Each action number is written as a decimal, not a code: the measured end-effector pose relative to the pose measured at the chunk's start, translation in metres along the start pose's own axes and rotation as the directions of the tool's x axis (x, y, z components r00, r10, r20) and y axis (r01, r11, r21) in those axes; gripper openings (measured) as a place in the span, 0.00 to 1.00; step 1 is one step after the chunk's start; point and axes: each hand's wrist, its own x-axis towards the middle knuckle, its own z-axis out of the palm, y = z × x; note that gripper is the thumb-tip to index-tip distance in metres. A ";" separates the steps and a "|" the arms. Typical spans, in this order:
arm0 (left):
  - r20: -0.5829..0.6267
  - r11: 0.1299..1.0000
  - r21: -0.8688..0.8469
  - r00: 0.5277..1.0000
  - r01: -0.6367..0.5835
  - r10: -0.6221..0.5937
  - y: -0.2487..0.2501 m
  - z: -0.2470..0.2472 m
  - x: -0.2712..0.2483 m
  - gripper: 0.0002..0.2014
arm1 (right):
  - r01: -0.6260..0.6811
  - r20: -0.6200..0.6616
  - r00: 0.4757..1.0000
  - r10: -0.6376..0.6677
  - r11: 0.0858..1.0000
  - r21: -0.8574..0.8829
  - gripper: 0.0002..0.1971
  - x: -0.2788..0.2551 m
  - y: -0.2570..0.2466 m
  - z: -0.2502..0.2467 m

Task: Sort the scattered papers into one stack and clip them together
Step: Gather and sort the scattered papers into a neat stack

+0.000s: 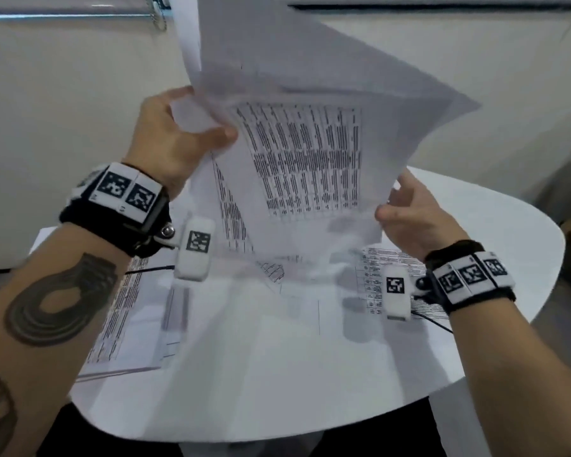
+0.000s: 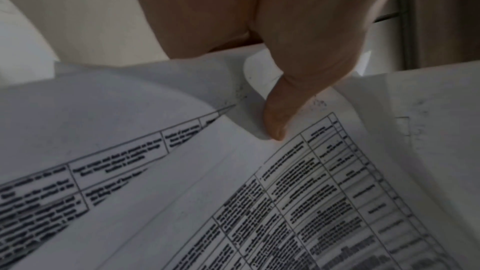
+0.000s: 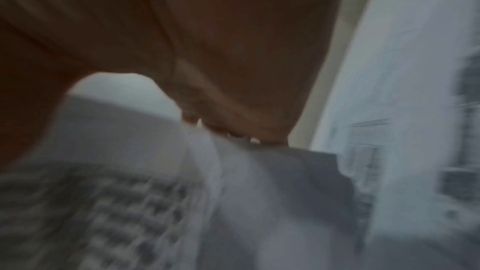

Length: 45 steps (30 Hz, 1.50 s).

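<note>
I hold a loose bunch of printed sheets (image 1: 310, 153) raised and fanned apart above the white table (image 1: 508, 242). My left hand (image 1: 178, 133) grips their left edge, with the thumb (image 2: 275, 126) pressed on a page with a printed table (image 2: 311, 192). My right hand (image 1: 406, 209) pinches the lower right edge of the front sheet. In the right wrist view that hand (image 3: 233, 126) and the paper (image 3: 130, 202) are blurred. One sheet (image 1: 261, 357) hangs low toward me, blurred. More printed pages lie flat on the table at the left (image 1: 119, 318) and right (image 1: 376, 268).
The table is small with a rounded edge (image 1: 475, 384) near my body. A pale wall (image 1: 63, 94) stands close behind it, and a blind cord (image 1: 159, 14) hangs at the top. Thin black cables (image 1: 435, 321) run from my wrist cameras over the pages.
</note>
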 end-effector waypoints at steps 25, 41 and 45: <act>-0.025 0.953 0.295 0.996 -0.074 0.086 -0.014 0.001 0.005 0.19 | 0.267 -0.199 0.934 -0.297 0.950 -0.165 0.20 0.024 -0.069 -0.020; -0.156 0.961 0.218 0.978 0.172 -0.140 -0.015 -0.012 0.011 0.16 | 0.041 -0.423 0.894 -0.148 0.967 -0.251 0.29 0.014 -0.017 -0.026; -0.170 0.930 0.189 0.944 0.314 -0.284 -0.038 0.000 0.011 0.18 | -0.059 -0.326 0.945 0.013 0.990 -0.132 0.30 -0.005 0.011 -0.020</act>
